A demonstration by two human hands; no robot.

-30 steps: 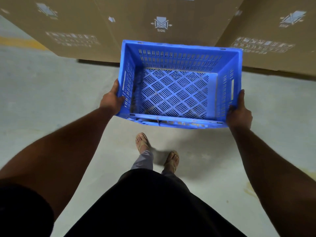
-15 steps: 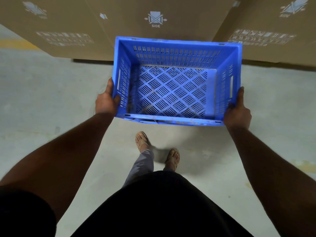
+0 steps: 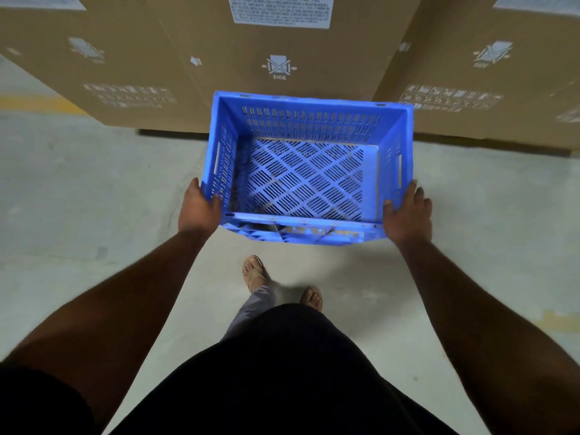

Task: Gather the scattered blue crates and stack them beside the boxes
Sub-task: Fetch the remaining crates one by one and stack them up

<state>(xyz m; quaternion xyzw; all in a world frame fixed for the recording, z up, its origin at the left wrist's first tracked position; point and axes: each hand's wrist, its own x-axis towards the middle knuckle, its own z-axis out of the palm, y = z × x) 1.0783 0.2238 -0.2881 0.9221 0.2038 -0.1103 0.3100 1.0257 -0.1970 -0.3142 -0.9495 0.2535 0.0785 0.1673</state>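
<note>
Cardboard boxes [image 3: 282, 51] now loom nearer beyond both hands' grip, left hand [image 3: 198, 208] and right hand [image 3: 408, 211] clasping the blue crate [image 3: 306, 174], nearly ready to set down.

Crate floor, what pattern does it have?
Slotted diamond lattice, blue, on the crate floor; seen in the head view.

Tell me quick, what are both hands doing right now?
Left hand: grips the blue crate at its left near corner.
Right hand: grips the crate's right near corner.

Crate [image 3: 306, 171] between both hands, boxes [image 3: 282, 58] just behind.
</note>
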